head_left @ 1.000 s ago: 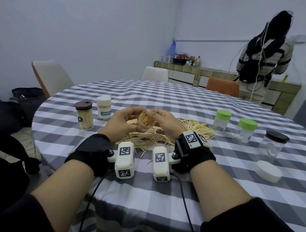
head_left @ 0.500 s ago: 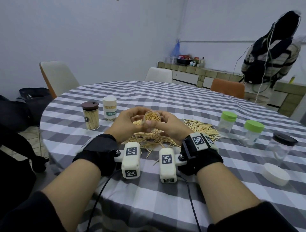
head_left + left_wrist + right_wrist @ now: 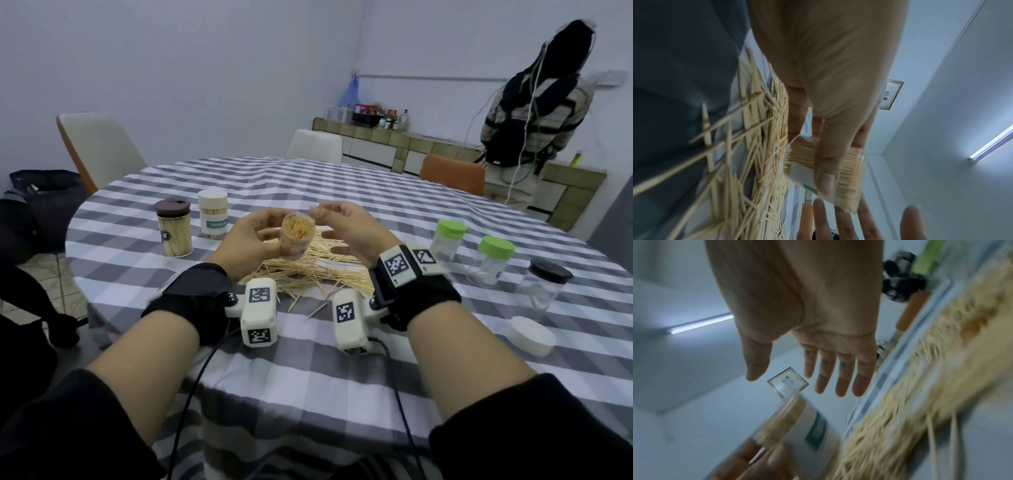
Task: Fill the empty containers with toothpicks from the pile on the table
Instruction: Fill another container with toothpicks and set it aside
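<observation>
My left hand (image 3: 263,236) grips a small clear container (image 3: 297,236) packed with toothpicks, its open mouth tilted toward me, held above the toothpick pile (image 3: 318,270). In the left wrist view the thumb lies across the container (image 3: 846,172) over the pile (image 3: 756,162). My right hand (image 3: 339,222) hovers just right of the container with fingers spread and straight, holding nothing; the right wrist view shows the right hand (image 3: 818,369) above the container (image 3: 797,423). Two clear green-lidded containers (image 3: 448,240) (image 3: 493,260) and a black-lidded jar (image 3: 541,291) stand at the right.
A brown-lidded toothpick jar (image 3: 173,228) and a white-lidded one (image 3: 213,214) stand at the left. A white lid (image 3: 531,335) lies near the right table edge. Chairs ring the checked table (image 3: 308,370); a person (image 3: 534,113) stands at the far right counter.
My right hand has let go of the container and opened, drawing slightly right. The left hand has lifted the container a little and tilted its mouth toward me.
</observation>
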